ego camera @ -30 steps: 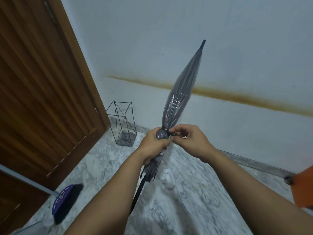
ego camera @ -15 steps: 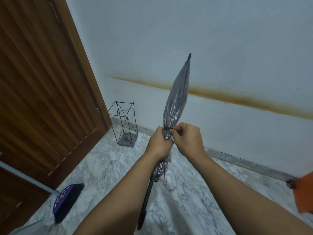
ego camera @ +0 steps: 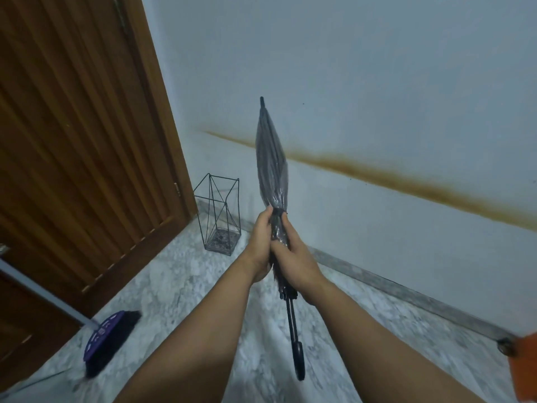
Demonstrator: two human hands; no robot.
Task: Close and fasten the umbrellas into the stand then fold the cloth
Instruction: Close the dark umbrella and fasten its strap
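A closed clear-grey umbrella [ego camera: 272,167] with black ribs points up and away, its tip near the wall and its black curved handle [ego camera: 298,359] hanging toward me. My left hand [ego camera: 260,242] grips the gathered canopy from the left, just below the black strap. My right hand [ego camera: 293,260] grips it from the right, slightly lower. An empty black wire umbrella stand [ego camera: 218,214] sits upright on the marble floor in the corner, left of the umbrella and apart from both hands. No cloth is in view.
A wooden door [ego camera: 75,135] fills the left side. A purple broom head [ego camera: 109,338] with a grey pole lies on the floor at lower left. An orange object [ego camera: 526,367] pokes in at the right edge. A white wall with a brown stain runs behind.
The umbrella has swung from leaning right to nearly upright and its handle has come into view. My right hand has left the strap and now wraps the canopy beside my left hand.
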